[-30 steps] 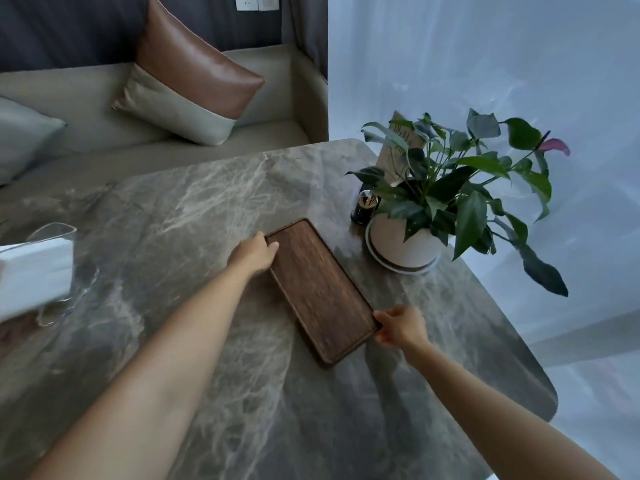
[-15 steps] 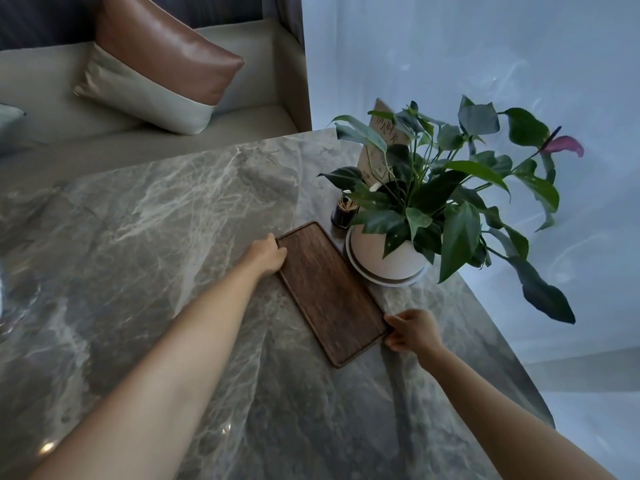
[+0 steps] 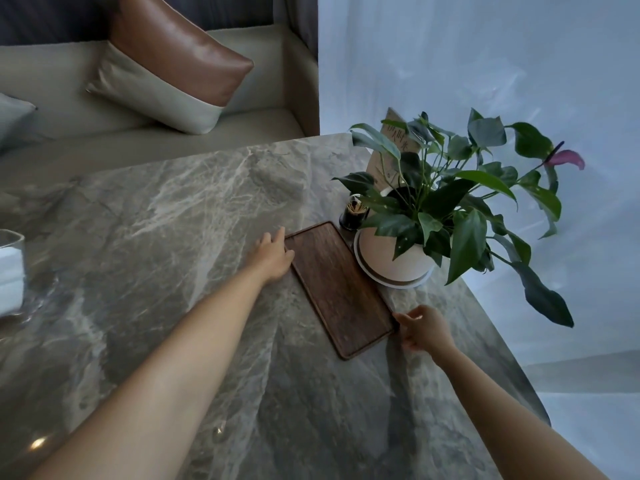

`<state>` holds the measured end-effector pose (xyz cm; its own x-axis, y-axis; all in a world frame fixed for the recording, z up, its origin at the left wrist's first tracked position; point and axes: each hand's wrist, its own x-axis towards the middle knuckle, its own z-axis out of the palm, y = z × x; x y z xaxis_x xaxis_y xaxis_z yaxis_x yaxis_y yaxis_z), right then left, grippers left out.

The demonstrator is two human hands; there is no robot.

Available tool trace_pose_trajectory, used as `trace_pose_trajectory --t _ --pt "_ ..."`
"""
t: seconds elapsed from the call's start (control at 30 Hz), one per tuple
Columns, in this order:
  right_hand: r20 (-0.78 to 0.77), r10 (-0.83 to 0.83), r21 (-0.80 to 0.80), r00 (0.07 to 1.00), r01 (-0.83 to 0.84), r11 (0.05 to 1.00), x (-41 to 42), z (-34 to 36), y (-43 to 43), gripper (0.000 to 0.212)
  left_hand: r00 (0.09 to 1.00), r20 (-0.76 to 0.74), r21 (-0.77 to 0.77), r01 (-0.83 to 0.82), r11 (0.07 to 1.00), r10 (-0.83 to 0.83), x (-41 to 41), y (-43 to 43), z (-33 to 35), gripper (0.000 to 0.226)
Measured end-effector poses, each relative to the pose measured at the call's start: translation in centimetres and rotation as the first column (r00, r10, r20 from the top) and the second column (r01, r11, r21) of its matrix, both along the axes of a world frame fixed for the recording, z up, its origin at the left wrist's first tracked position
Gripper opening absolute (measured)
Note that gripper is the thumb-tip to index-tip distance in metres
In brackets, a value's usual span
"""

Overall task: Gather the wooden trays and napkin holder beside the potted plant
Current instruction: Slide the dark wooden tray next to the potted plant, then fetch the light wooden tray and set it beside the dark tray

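A dark wooden tray point(image 3: 341, 289) lies flat on the marble table point(image 3: 166, 237), its long right side close against the white pot of the potted plant point(image 3: 391, 261). My left hand point(image 3: 273, 258) rests at the tray's far left corner with fingers spread, touching the edge. My right hand point(image 3: 424, 329) sits at the near right corner, fingers loosely curled, thumb tip at the rim. The clear napkin holder point(image 3: 10, 271) with white napkins stands at the far left of the view, cut off by the frame.
A small dark toothpick jar point(image 3: 353, 216) stands just behind the tray, beside the pot. A brown card point(image 3: 391, 147) leans behind the leaves. The table's rounded right edge point(image 3: 502, 344) runs near my right hand. A sofa with a brown cushion point(image 3: 173, 67) lies beyond.
The tray has slid right until it sits against the pot. My left hand's fingers have opened off the tray's corner, and my right hand has loosened at the near corner.
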<state>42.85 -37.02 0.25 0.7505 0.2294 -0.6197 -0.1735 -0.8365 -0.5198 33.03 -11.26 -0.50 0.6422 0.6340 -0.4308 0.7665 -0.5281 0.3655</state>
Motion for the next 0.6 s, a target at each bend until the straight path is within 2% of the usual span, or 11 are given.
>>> trace_pose_trajectory --t 0.1,0.2,0.37,0.5,0.6 --pt "0.256 0.166 -0.130 0.952 -0.137 0.982 -1.0 1.7 0.7 0.045 0.998 0.019 0.155 0.050 0.987 -0.053 -3.1 0.1 1.2 0.060" --pt "0.393 0.292 -0.142 0.872 -0.256 0.956 -2.9 3.5 2.5 0.051 0.996 0.008 0.274 0.085 0.958 -0.090 -6.9 0.3 2.4 0.058" --pt "0.496 0.503 -0.219 0.708 -0.459 0.861 -8.3 6.2 7.6 0.070 0.995 0.036 0.377 0.070 0.924 -0.090 -13.9 0.5 4.6 0.059" --pt "0.597 0.633 -0.279 0.493 -0.612 0.740 -14.2 7.8 11.6 0.082 0.995 0.036 0.452 0.069 0.889 -0.096 -20.2 1.2 6.7 0.060" --pt "0.596 0.660 -0.252 0.457 -0.673 0.695 -19.2 8.9 14.8 0.083 0.995 0.078 0.484 0.015 0.875 -0.060 -25.4 2.0 8.4 0.060"
